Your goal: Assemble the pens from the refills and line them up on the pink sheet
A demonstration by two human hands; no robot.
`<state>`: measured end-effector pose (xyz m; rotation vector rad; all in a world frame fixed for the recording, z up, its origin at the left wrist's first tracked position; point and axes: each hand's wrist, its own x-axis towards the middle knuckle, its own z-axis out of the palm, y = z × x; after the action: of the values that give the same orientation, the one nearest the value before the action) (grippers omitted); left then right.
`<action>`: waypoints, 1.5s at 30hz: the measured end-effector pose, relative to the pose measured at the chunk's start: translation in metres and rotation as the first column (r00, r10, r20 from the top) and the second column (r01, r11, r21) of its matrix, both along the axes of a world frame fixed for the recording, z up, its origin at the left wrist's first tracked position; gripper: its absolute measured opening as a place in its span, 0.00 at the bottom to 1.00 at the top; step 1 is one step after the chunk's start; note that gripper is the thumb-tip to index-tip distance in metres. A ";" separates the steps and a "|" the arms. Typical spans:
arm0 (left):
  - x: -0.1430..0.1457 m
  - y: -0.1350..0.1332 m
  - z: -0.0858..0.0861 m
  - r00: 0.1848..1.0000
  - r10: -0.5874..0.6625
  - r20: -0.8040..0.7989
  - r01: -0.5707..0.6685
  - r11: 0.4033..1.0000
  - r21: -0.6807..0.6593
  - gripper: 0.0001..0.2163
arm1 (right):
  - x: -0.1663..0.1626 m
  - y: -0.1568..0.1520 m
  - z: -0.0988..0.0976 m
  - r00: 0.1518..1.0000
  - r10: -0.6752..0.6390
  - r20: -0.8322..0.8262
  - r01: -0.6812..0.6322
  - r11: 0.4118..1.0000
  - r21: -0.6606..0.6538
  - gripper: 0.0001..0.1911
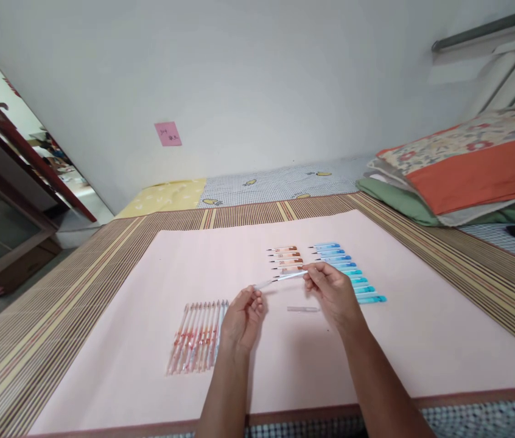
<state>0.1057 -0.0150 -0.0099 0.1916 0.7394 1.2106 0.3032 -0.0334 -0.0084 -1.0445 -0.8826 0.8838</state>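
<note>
On the near side of the brown pens (292, 262), we see left hand (243, 313) pinching clear cap (265, 284), right hand (332, 291) pinching white pen (291, 276), seemingly end-to-end for alignment.

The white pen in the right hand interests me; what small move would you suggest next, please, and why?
I would probably ease the clear cap onto the white pen: its dark tip looks bare and points toward the cap, which the left hand holds roughly in line with it.
</note>
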 end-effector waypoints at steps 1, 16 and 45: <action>0.000 0.000 0.000 1.000 -0.003 -0.005 0.003 1.000 0.008 0.08 | 0.000 0.000 0.001 1.000 -0.004 -0.001 0.004 1.000 0.001 0.15; 0.004 -0.004 0.002 0.988 -0.068 -0.135 0.092 0.979 0.184 0.14 | -0.009 0.000 -0.002 0.977 0.189 0.095 -0.190 0.982 0.005 0.15; 0.016 -0.011 0.002 0.995 -0.069 -0.072 0.082 0.977 0.196 0.10 | -0.024 -0.002 0.010 0.968 0.056 0.245 -0.065 0.997 0.030 0.18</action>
<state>0.1215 -0.0258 -0.0084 0.4229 0.6613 1.2100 0.2791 -0.0356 0.0017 -1.1144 -1.1384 0.7961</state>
